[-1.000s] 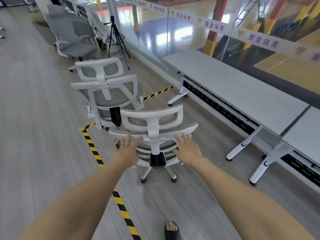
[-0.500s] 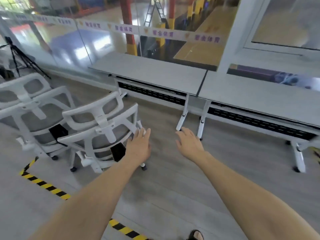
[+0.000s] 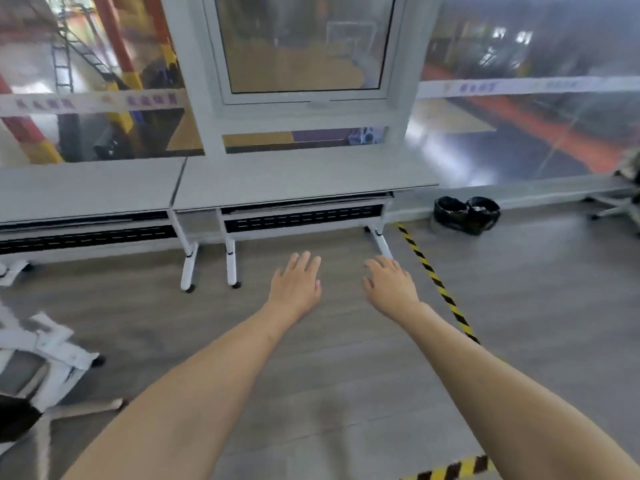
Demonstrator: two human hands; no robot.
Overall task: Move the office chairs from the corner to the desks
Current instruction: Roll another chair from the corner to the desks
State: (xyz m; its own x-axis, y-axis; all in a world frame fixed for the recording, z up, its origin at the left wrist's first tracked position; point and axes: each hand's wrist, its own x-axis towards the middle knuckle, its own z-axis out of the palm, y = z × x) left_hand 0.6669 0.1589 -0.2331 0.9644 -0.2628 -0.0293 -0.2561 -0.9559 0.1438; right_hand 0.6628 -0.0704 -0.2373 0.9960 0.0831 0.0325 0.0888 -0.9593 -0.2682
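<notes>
Both arms reach forward over bare grey plank floor (image 3: 346,393). The left hand (image 3: 297,285) is held palm down with its fingers straight and close together, gripping nothing. The right hand (image 3: 391,285) is also palm down, fingers loosely spread and slightly bent, and it too holds nothing. The two hands are near each other but apart, and neither touches any furniture.

One office chair (image 3: 38,372) is in view, at the lower left edge: a white frame with grey mesh and a black part, cut off by the edge and blurred, so how it stands cannot be told exactly. It is well apart from both hands and stands away from the desks.

Two desks stand side by side against the glass wall: a left desk (image 3: 86,188), partly cut off, and a right desk (image 3: 298,178). Both have grey tops, white legs on castors and a black perforated panel underneath. The hands hover over the floor in front of the right desk.

Two strips of yellow-and-black floor tape (image 3: 437,282) show, one running from the right desk's leg toward the viewer, the other at the bottom edge. One black bag (image 3: 467,212) lies on the floor by the wall, right of the desks. A white-framed window (image 3: 304,50) sits above the right desk.
</notes>
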